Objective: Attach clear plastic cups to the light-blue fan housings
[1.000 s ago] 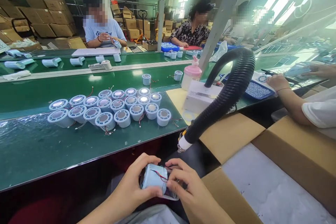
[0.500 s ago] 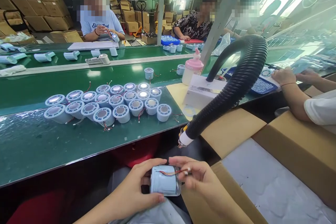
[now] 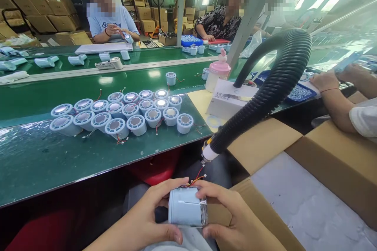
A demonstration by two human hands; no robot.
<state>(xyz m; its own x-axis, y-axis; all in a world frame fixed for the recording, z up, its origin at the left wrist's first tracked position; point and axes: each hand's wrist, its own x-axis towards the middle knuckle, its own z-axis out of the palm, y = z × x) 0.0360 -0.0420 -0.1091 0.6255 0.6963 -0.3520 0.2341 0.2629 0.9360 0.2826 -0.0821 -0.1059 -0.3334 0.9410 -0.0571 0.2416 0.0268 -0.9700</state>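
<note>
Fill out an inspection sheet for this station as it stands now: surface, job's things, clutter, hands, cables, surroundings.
Surface: green conveyor belt, glossy, runs across in front of the person.
Job's things: pale blue housing held below the belt's near edge; cluster of round parts standing on the belt.
Clutter: white box, pink-capped bottle, open cardboard box on the right.
Grippers: left hand and right hand both clasp the housing by its sides.
Cables: red and yellow wires stick out of the housing's top; black ribbed hose arcs down above them, not touching.
Surroundings: co-worker seated across the belt; neighbour's arm on the right; stacked cartons behind.
</note>
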